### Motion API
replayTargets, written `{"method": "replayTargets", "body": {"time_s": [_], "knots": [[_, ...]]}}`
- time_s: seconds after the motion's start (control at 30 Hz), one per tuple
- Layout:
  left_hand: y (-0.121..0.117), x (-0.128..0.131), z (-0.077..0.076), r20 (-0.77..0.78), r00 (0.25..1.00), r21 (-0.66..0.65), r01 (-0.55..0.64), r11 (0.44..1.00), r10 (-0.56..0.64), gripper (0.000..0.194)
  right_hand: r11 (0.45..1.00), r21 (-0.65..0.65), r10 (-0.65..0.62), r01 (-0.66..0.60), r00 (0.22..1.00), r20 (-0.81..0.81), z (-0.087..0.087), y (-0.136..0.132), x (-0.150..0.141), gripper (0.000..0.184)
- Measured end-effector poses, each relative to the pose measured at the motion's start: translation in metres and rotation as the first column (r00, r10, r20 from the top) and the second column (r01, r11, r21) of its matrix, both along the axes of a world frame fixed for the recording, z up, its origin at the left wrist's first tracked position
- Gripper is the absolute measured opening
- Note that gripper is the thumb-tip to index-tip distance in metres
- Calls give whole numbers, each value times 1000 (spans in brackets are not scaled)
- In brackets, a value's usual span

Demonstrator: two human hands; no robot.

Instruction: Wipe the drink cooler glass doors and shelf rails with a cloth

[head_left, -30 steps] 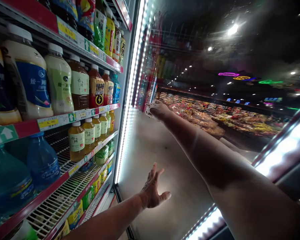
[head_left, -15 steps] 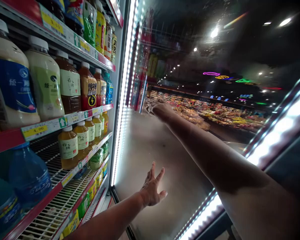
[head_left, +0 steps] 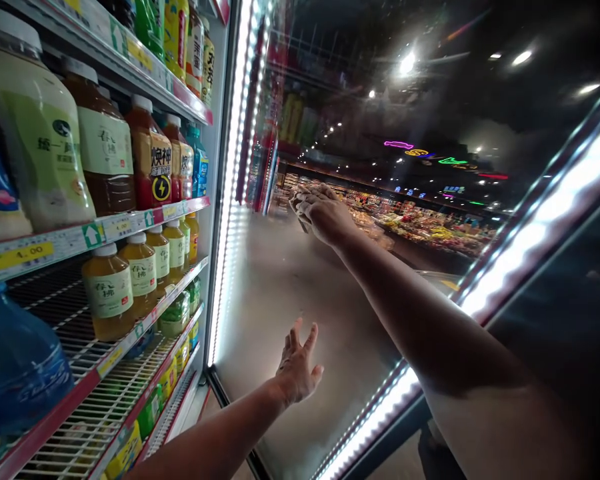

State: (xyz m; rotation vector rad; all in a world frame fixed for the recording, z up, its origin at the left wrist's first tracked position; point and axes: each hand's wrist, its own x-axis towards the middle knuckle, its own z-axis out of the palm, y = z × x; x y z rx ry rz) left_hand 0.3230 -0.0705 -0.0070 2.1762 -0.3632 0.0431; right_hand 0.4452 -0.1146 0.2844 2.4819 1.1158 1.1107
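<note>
Clutching bunched cloth in right hand up at glass door, can't tell its long axis, well above spread-fingered left hand, set apart nearer door's bottom edge, can't tell if touching glass.

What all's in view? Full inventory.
wire shelves: several, white, left
milky bottles: two, white, upper left
energy-drink bottles: two, red, same shelf
other bottles: several, mixed, alongside
amber bottles: several, amber, shelf below
large bottles: two, blue, lower left
packs: several, yellow and green, bottom
glass door: one, clear, right
LED strips: several, white, glass edges
neon signs: several, mixed, beyond
cloth: one, pale, at glass
left hand: one, open, lower centre
right hand: one, on cloth
</note>
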Motion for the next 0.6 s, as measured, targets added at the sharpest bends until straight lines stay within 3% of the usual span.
{"method": "replayTargets", "body": {"time_s": [0.2, 0.33, 0.4, 0.53, 0.6], "knots": [[-6, -2, 1, -5, 1000, 35, -11, 999, 11, 92, 999, -43, -13, 11, 999, -40, -9, -3, 0, 27], [-7, -1, 1, -9, 1000, 35, -21, 999, 22, 89, 995, 101, 16, -20, 999, 44, 0, -11, -4, 34], [-8, -1, 1, -5, 1000, 23, -29, 999, 29, 88, 988, 155, 18, -26, 998, 53, -4, -15, -9, 35], [-10, 0, 1, 2, 999, 10, -32, 999, 32, 88, 989, 147, 4, -1, 1000, -17, -19, -20, -15, 34], [-11, 0, 0, -10, 999, 8, -36, 999, 36, 89, 986, 164, 8, -7, 1000, -3, -18, -22, -16, 35]]}}
